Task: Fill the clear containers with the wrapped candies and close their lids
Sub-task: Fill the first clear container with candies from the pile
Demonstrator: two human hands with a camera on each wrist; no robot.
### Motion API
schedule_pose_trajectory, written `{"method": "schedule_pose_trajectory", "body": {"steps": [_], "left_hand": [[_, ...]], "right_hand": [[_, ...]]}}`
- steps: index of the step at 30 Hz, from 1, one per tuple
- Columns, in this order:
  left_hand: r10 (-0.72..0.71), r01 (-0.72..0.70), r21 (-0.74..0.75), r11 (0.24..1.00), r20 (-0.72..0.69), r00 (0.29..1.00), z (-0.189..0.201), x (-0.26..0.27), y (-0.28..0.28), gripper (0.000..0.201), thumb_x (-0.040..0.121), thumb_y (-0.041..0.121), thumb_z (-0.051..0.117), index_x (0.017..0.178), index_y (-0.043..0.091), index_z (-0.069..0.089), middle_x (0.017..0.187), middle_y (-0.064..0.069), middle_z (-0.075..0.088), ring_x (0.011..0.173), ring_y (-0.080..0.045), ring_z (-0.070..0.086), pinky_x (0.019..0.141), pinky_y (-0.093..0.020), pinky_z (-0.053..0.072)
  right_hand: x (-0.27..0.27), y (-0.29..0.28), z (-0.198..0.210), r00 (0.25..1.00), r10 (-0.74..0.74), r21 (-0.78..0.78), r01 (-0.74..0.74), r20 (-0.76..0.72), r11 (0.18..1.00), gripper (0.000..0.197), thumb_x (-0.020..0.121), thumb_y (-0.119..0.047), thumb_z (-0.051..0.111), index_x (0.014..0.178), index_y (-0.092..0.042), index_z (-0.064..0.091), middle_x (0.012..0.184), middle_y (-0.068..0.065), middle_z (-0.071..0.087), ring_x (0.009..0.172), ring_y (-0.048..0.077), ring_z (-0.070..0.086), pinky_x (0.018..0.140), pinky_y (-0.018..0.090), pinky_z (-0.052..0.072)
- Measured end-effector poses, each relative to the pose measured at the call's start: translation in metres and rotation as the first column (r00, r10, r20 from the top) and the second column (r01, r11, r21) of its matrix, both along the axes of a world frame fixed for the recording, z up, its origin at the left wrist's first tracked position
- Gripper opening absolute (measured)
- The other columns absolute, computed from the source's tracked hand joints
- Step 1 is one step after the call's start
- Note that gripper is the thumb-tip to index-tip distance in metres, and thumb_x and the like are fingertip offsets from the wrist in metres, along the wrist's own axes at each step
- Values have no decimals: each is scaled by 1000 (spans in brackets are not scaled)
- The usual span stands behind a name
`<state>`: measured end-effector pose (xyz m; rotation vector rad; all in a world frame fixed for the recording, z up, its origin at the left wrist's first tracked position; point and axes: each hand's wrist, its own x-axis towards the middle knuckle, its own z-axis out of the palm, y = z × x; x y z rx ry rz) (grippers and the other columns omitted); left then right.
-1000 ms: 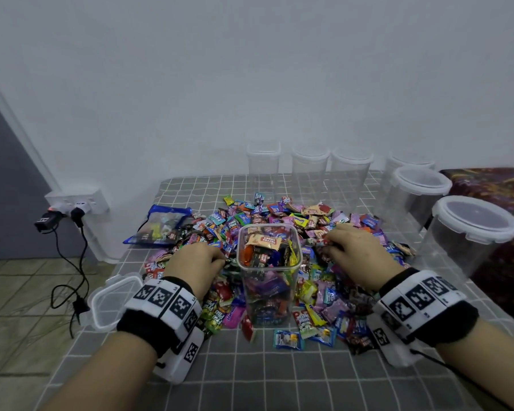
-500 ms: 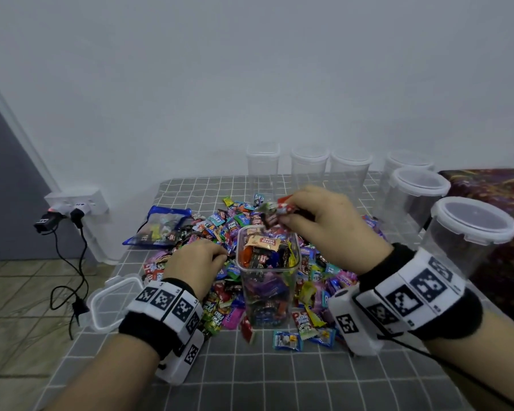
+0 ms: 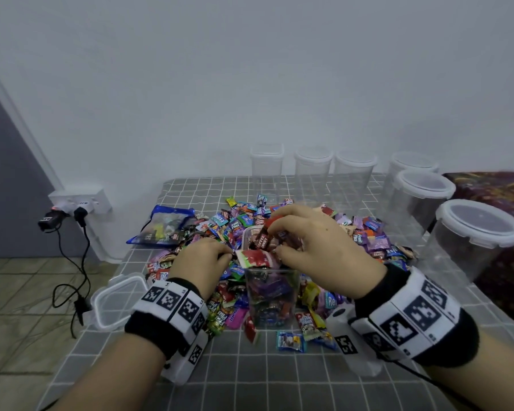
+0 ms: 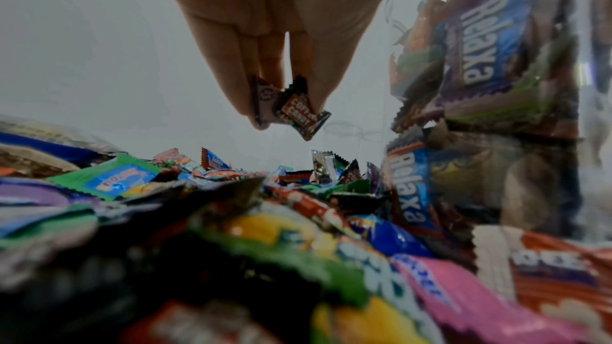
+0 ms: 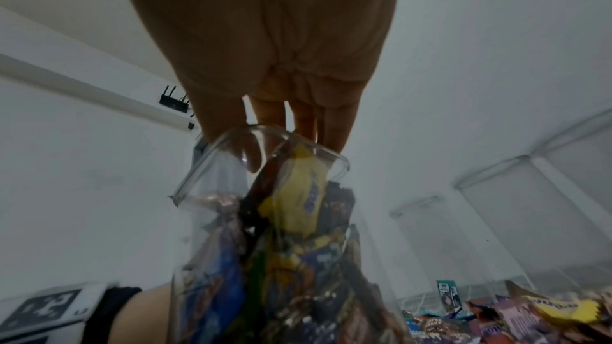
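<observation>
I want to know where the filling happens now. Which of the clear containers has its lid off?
The square container in front, between both hands, packed with candies. The seven others along the back and right edge are empty, lids on.

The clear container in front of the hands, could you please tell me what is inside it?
The container is packed with wrapped candies nearly to its rim. The right hand holds more candies over its mouth, hiding the top layer. The candies at its core cannot be seen.
</observation>
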<state>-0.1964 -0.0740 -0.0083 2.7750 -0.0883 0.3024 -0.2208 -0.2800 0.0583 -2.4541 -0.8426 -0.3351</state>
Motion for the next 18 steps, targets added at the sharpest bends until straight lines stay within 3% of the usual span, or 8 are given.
{"method": "schedule_pose_trajectory", "body": {"steps": [3, 5, 7, 9, 12, 15, 18], "left_hand": [[-6, 6, -2, 1000, 2, 1000, -1, 0, 0, 25, 96, 31, 50, 108, 20, 69, 107, 4, 64, 98, -14, 57, 80, -26, 43], [-2, 3, -20, 1000, 15, 1000, -1, 0, 1, 24, 95, 30, 51, 107, 20, 70, 107, 5, 65, 97, -14, 58, 80, -26, 43], [0, 2, -46, 999, 29, 1000, -1, 0, 2, 23, 94, 28, 52, 106, 21, 70, 107, 5, 65, 97, -13, 58, 81, -25, 43], [-15, 19, -65, 998, 61, 998, -1, -2, 4, 22, 94, 26, 53, 105, 21, 71, 107, 6, 66, 98, -13, 58, 83, -26, 44], [-26, 44, -143, 989, 127, 992, 6, -7, 6, 20, 93, 24, 55, 104, 20, 71, 104, 5, 67, 96, -11, 58, 84, -23, 42], [-20, 93, -279, 956, 254, 967, 24, -14, 1, 17, 90, 18, 60, 102, 17, 73, 100, 3, 68, 92, -9, 57, 87, -26, 44], [-32, 174, -362, 916, 366, 930, 48, -24, -11, 17, 88, 17, 63, 101, 18, 74, 98, 9, 66, 92, -6, 58, 88, -24, 44]], "right_hand": [[-2, -7, -3, 996, -65, 100, 71, -62, 992, 27, 88, -12, 57, 114, -13, 63, 129, -6, 50, 117, 6, 43, 87, -4, 20], [-4, -12, -7, 990, -95, 165, 111, -104, 980, 29, 89, -16, 58, 118, -16, 60, 129, -8, 48, 117, 2, 41, 91, -4, 20], [-6, -17, -14, 976, -77, 235, 125, -202, 964, 41, 88, -26, 62, 128, -21, 52, 132, -12, 46, 118, -2, 38, 103, 11, 28], [-10, -22, -20, 931, -15, 291, 130, -365, 948, 72, 79, -45, 70, 141, -28, 36, 141, -16, 38, 129, 0, 35, 110, 26, 30], [-13, -23, -30, 866, 61, 287, 97, -496, 953, 106, 66, -59, 74, 149, -33, 14, 150, -19, 24, 137, -2, 25, 113, 27, 25], [-12, -20, -41, 845, 106, 307, 71, -524, 949, 101, 70, -51, 75, 148, -36, 13, 150, -16, 31, 134, -1, 33, 112, 28, 30], [-13, -18, -42, 839, 156, 385, 69, -522, 920, 67, 78, -26, 76, 125, -46, 33, 127, -22, 51, 114, -11, 50, 92, 8, 38]]}}
